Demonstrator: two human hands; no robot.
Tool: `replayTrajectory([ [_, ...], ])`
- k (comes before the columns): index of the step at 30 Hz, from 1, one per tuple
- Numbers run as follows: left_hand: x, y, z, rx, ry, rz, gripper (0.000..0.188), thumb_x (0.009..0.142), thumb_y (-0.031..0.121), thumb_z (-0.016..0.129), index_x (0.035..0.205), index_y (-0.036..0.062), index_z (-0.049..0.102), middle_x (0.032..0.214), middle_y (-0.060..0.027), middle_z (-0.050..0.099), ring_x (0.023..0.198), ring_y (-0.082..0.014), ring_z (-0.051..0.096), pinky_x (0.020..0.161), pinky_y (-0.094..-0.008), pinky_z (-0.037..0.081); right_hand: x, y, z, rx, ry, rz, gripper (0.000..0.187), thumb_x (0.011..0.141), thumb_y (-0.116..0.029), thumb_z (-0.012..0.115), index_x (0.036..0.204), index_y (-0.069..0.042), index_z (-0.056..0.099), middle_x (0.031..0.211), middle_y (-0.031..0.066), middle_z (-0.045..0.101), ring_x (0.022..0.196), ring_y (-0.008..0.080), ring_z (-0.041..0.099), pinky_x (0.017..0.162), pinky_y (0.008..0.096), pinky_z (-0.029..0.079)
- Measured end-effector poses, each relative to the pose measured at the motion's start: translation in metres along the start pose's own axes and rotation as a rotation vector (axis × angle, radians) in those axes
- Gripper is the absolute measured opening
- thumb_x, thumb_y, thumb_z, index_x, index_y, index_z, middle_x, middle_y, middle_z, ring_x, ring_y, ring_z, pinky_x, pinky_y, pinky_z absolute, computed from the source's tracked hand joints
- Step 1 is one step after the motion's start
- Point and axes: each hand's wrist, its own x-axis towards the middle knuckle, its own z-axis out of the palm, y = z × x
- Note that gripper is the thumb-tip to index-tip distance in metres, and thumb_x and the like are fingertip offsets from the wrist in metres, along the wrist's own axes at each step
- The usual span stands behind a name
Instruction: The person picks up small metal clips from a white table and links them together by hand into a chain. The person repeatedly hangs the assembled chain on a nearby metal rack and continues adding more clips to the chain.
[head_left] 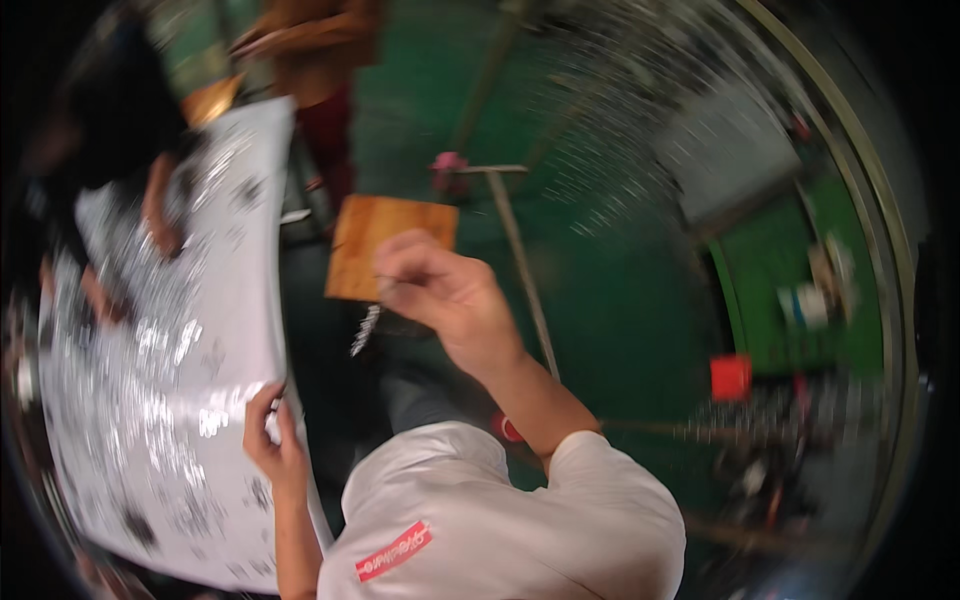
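My left hand [272, 440] is at the right edge of a long white-covered table [245, 290], its fingers curled toward the thumb. Something small and pale shows between them, too blurred to name. My right hand [435, 290] is raised in front of me, thumb and fingers pinched together. Whatever it may hold is hidden. Below its fingertips is a short shiny metallic strip [367, 330]; I cannot tell whether the hand holds it. Many small shiny metal pieces [190, 400] lie scattered over the table, smeared by motion.
A wooden stool [360, 240] stands beyond my right hand. A dark-clothed person [110, 110] reaches over the table at the left; another person [320, 60] stands at the far end. A long-handled pole [520, 260] crosses the green floor. A red box [730, 378] is at the right.
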Motion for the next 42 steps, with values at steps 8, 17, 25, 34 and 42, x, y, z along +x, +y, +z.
replayTrajectory([
  [8, -0.02, 0.006, 0.015, -0.102, -0.384, 0.015, 0.013, 0.093, 0.001, 0.055, 0.102, -0.0007, 0.065, 0.099, -0.0038, 0.064, 0.081, -0.0093, 0.056, 0.07, -0.0212, 0.043, -0.111, -0.121, -0.018, -0.002, 0.349, -0.039, 0.007, 0.089, 0.004, 0.06, 0.093, -0.001, 0.059, 0.089, 0.0105, 0.061, 0.067, 0.0085, 0.057, 0.052, 0.0198, 0.042],
  [17, -0.008, 0.024, 0.094, -0.231, -0.664, 0.027, 0.012, 0.095, 0.004, 0.055, 0.101, -0.0011, 0.064, 0.095, -0.0027, 0.063, 0.078, -0.0063, 0.053, 0.068, -0.0201, 0.043, -0.229, -0.208, -0.026, -0.203, 0.653, -0.48, 0.007, 0.089, 0.004, 0.058, 0.095, 0.0, 0.057, 0.087, 0.0131, 0.062, 0.059, 0.0141, 0.062, 0.043, 0.0223, 0.046],
  [25, -0.008, 0.054, 0.174, -0.284, -0.797, 0.159, 0.011, 0.094, 0.005, 0.057, 0.1, -0.0005, 0.065, 0.092, -0.0033, 0.064, 0.074, -0.0079, 0.054, 0.068, -0.0219, 0.044, -0.288, -0.272, -0.065, -0.531, 0.84, -0.7, 0.011, 0.09, 0.0, 0.059, 0.101, 0.001, 0.055, 0.092, 0.0153, 0.061, 0.05, 0.0124, 0.054, 0.037, 0.021, 0.041],
  [34, -0.013, 0.077, 0.237, -0.313, -0.918, 0.158, 0.012, 0.094, 0.004, 0.055, 0.101, -0.0015, 0.064, 0.091, -0.0031, 0.063, 0.073, -0.0079, 0.053, 0.067, -0.0217, 0.043, -0.34, -0.348, -0.12, -0.82, 1.199, -0.9, 0.022, 0.09, -0.007, 0.064, 0.109, 0.001, 0.058, 0.099, 0.0112, 0.063, 0.069, 0.008, 0.055, 0.048, 0.0173, 0.039],
  [42, -0.022, 0.089, 0.26, -0.3, -0.993, 0.191, 0.012, 0.094, 0.005, 0.054, 0.101, -0.0012, 0.063, 0.094, -0.0054, 0.063, 0.072, -0.01, 0.051, 0.066, -0.0234, 0.043, -0.36, -0.401, -0.155, -0.966, 1.393, -0.994, 0.027, 0.088, -0.009, 0.067, 0.111, 0.001, 0.059, 0.099, 0.0077, 0.065, 0.075, 0.0086, 0.055, 0.063, 0.0211, 0.041],
])
